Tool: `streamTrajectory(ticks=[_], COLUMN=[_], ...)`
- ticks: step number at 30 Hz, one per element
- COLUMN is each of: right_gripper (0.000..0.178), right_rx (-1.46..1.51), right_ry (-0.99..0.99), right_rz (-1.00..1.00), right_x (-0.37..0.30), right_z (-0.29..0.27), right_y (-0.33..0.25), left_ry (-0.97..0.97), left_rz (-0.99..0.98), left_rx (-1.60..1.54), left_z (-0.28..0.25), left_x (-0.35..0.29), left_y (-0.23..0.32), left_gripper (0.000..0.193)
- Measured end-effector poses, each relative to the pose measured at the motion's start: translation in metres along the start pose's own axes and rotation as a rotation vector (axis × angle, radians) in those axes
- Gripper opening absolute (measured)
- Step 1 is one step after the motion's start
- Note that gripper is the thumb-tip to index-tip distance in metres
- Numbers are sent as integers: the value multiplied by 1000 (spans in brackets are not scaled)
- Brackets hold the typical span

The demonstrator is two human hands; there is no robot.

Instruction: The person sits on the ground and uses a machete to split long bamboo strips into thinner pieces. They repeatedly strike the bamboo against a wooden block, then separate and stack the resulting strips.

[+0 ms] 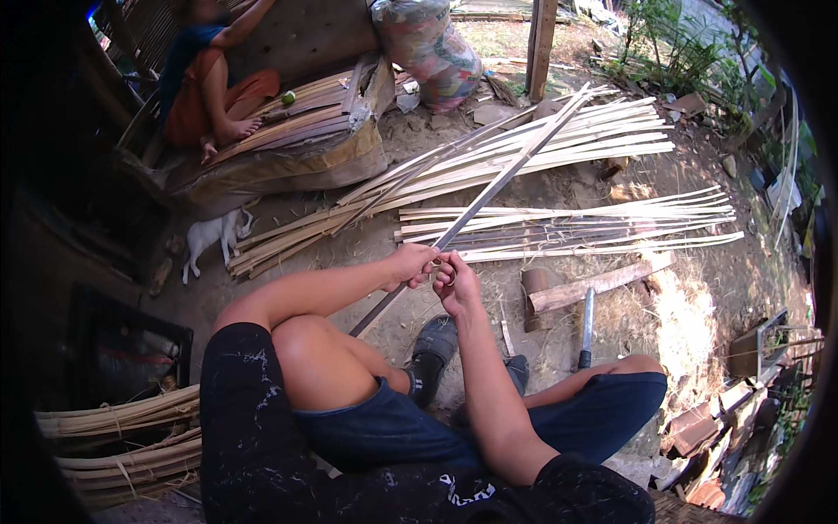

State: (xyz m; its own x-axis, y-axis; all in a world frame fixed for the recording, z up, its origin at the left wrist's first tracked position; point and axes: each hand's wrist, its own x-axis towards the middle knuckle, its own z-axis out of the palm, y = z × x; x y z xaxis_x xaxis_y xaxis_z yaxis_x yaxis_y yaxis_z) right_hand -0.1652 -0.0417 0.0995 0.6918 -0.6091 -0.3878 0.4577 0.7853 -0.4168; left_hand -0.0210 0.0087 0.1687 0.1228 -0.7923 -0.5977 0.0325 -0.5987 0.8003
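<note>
A long bamboo strip (pixel 489 194), dark on one face and pale along its edge, runs slantwise from beside my left knee up over the piles on the ground. My left hand (pixel 412 265) is closed around its lower part. Right beside it, my right hand (pixel 457 284) is raised with curled fingers against or very near the strip. Whatever those fingers hold, if anything, is hidden. Beyond my hands lie two spreads of split bamboo strips, a larger pile (pixel 576 144) and a smaller one (pixel 611 225).
A long knife (pixel 587 327) with a dark handle lies near my right knee, below a wooden piece (pixel 602 284). Bundled strips (pixel 122 445) are at lower left. A white cat (pixel 211 240) lies by an old sofa (pixel 288 175), where another person (pixel 205 83) sits. A stuffed sack (pixel 432 52) stands behind.
</note>
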Motion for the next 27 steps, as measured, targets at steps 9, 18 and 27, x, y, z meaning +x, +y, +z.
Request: streamTrajectory(ticks=[9, 18, 27], right_gripper=[43, 30, 25], right_rx=[-1647, -1412, -1653], right_ry=[270, -22, 240], right_rz=[-674, -495, -735], right_x=[-48, -30, -14], right_z=[49, 37, -6], right_y=[-30, -28, -38], left_ry=[37, -3, -13], left_rz=[-16, 57, 75], left_rx=[59, 120, 94], left_z=[-6, -13, 4], left_x=[10, 15, 17], left_y=[-2, 0, 11], left_gripper=[31, 32, 30])
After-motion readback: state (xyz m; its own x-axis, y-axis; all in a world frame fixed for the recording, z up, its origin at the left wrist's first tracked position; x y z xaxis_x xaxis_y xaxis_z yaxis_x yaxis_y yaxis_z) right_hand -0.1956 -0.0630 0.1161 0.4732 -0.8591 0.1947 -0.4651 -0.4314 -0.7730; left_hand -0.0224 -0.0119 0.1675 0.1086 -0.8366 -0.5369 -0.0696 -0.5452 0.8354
